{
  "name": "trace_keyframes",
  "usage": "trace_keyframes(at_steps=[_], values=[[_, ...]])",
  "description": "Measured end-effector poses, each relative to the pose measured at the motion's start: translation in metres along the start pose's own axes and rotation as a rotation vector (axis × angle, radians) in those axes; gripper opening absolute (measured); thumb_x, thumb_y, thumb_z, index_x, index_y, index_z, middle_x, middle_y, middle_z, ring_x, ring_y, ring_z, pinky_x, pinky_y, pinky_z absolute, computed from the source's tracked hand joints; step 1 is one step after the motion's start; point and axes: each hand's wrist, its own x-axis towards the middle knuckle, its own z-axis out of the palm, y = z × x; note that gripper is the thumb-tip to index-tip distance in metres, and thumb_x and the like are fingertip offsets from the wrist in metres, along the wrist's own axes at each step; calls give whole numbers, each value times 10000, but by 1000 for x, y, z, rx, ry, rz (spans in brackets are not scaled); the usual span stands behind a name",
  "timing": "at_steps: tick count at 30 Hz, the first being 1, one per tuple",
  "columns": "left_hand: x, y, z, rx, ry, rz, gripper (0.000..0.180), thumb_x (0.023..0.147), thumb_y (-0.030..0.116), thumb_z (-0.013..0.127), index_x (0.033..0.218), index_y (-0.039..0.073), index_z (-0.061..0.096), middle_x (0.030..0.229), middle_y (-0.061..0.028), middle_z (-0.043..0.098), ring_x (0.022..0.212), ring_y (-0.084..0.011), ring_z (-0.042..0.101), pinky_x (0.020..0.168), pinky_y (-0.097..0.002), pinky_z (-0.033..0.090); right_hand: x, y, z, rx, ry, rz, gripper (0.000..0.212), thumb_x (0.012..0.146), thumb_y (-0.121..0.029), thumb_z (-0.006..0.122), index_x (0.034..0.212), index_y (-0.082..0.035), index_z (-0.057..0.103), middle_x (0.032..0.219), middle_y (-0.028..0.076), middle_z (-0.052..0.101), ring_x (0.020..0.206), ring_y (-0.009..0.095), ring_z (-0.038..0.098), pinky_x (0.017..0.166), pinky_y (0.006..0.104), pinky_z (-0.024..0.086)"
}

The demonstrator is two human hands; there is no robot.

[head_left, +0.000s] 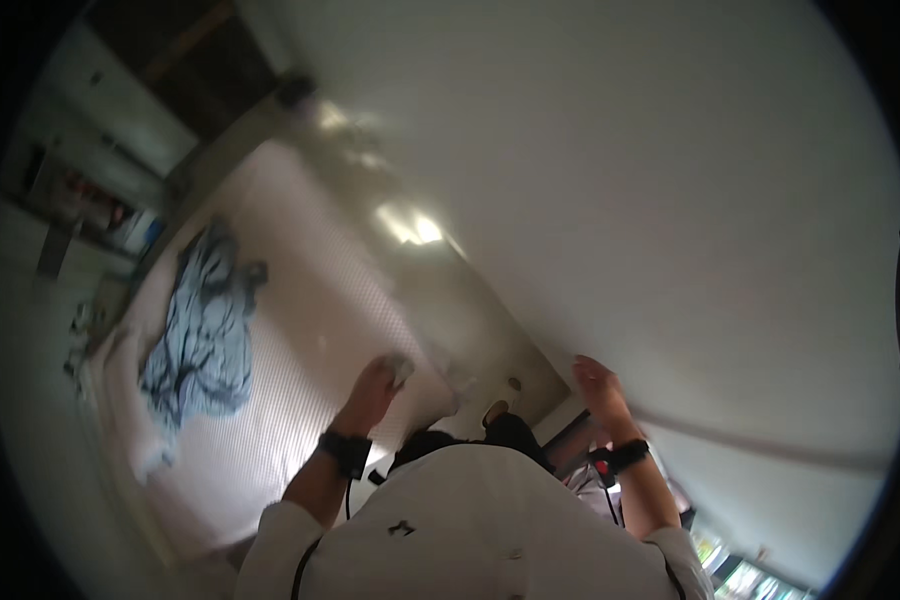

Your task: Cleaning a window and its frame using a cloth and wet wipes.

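My left hand (372,392) is closed round a small grey-white object (401,368), too blurred to tell its kind, above the near right part of a pale pink bed (315,340). A crumpled blue-grey patterned cloth (202,345), perhaps a garment, lies on the left side of the bed, apart from both hands. My right hand (601,392) is raised near the white wall, its fingers stretched out and nothing seen in it. Each wrist wears a black strap with a small device.
A large white wall (690,210) fills the right side. Between it and the bed runs a strip of shiny floor (470,310), with my feet at its near end. Shelving with assorted items (95,200) stands at far left. A bright window (750,580) shows at lower right.
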Motion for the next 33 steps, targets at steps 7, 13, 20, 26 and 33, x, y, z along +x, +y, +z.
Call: trace_keyframes(at_steps=[7,13,20,26,33], values=[[64,60,-13,-621,275,-74,238,976,75,539,1213,67,552,1085,-31,620,950,-132,599,822,-275,500,57,-5,-15,11,-189,-73,332,967,-201,600,1238,-14,637,1055,134,726,978,212,700,851,324,537],[94,147,-17,-1127,229,22,255,979,68,557,1233,69,531,1085,-71,607,908,-153,608,805,-288,515,112,-55,-9,-51,-354,-216,333,973,-185,589,1253,-7,617,1071,151,716,996,247,697,855,325,534],[101,143,-45,-311,354,186,320,939,55,601,1247,74,517,1089,-80,615,918,-169,613,780,-294,521,139,-131,-10,-84,-406,-290,336,973,-202,597,1255,-20,621,1082,146,711,999,231,686,861,320,528],[130,142,-81,-1031,340,98,303,945,26,554,1245,61,520,1107,-58,611,953,-153,611,826,-306,514,247,-192,51,-174,-556,-297,385,970,-297,608,1258,-41,623,1069,127,714,1017,221,675,900,326,507],[171,119,-125,-1013,487,-145,411,962,13,475,1371,18,427,1224,-100,576,1094,-194,582,928,-319,490,309,-326,157,-221,-916,-385,361,980,-271,600,1243,-25,615,1041,140,709,1009,227,677,891,340,515]])
